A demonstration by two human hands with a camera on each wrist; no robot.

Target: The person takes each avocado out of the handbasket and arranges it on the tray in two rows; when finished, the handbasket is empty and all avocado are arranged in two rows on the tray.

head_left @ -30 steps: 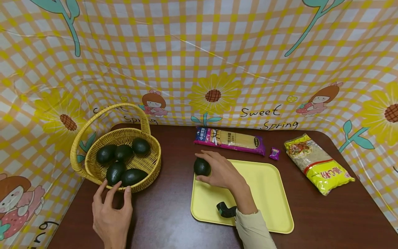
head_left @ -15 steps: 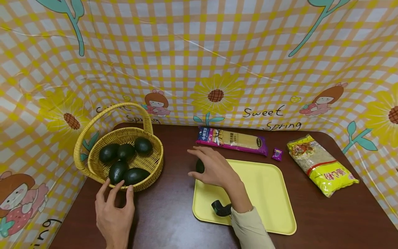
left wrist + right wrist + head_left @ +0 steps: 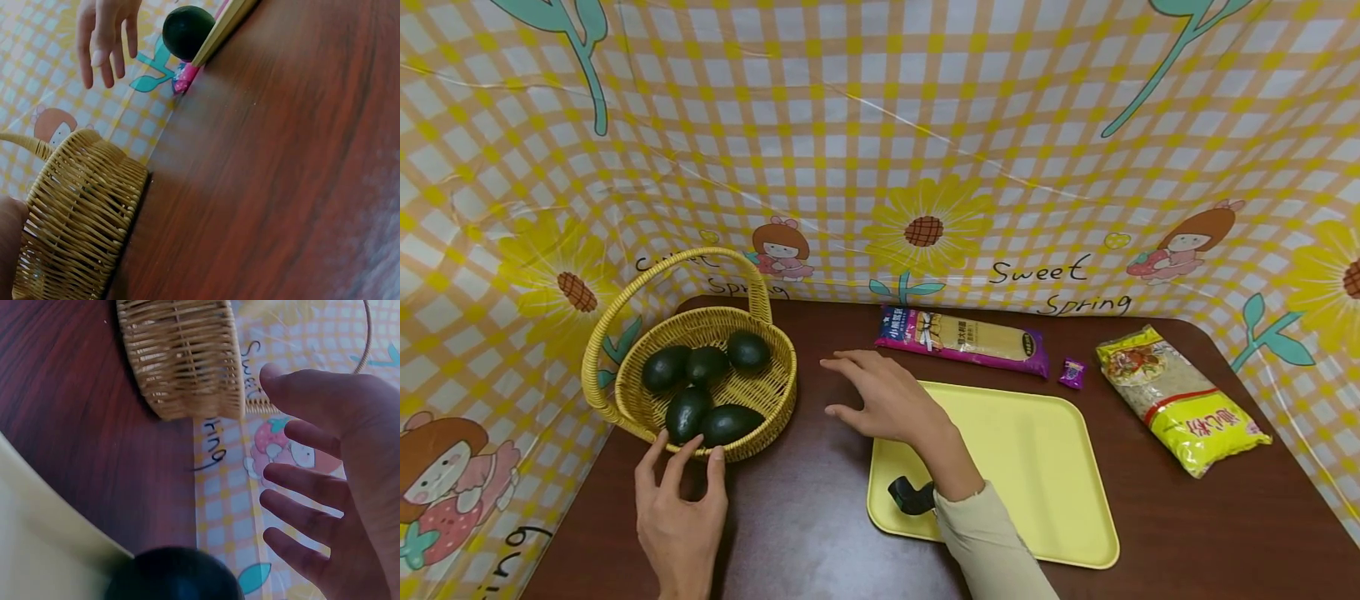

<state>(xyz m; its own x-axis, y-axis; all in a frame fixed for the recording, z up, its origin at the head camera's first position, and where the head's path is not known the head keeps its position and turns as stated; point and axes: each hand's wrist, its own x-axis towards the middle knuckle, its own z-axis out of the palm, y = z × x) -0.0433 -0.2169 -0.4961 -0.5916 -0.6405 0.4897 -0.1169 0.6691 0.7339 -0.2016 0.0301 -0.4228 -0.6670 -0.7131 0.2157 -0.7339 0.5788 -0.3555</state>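
Note:
My left hand point(image 3: 681, 525) grips the front rim of a yellow wicker basket point(image 3: 778, 417), with its fingertips at the rim and its thumb point(image 3: 11, 219) against the side in the left wrist view. Several dark green avocados point(image 3: 730, 425) lie in the basket. My right hand point(image 3: 887, 400) is in the air between the basket and a yellow tray point(image 3: 1037, 467), fingers spread and holding nothing. Another avocado point(image 3: 187, 32) sits at the tray's back left corner; the right hand hides it in the head view. That avocado point(image 3: 178, 578) also shows at the bottom of the right wrist view.
Behind the tray lies a purple pack of noodles point(image 3: 962, 340). A small purple wrapped candy point(image 3: 1072, 373) and a yellow-and-clear food bag point(image 3: 1183, 400) are to the right. A checked sunflower cloth point(image 3: 850, 150) hangs at the back and sides of the brown table point(image 3: 805, 508).
The right hand has let go of the avocado at the tray's back left corner and moved left towards the basket, fingers opening. The left hand has stayed at the basket rim. The head view has shifted slightly.

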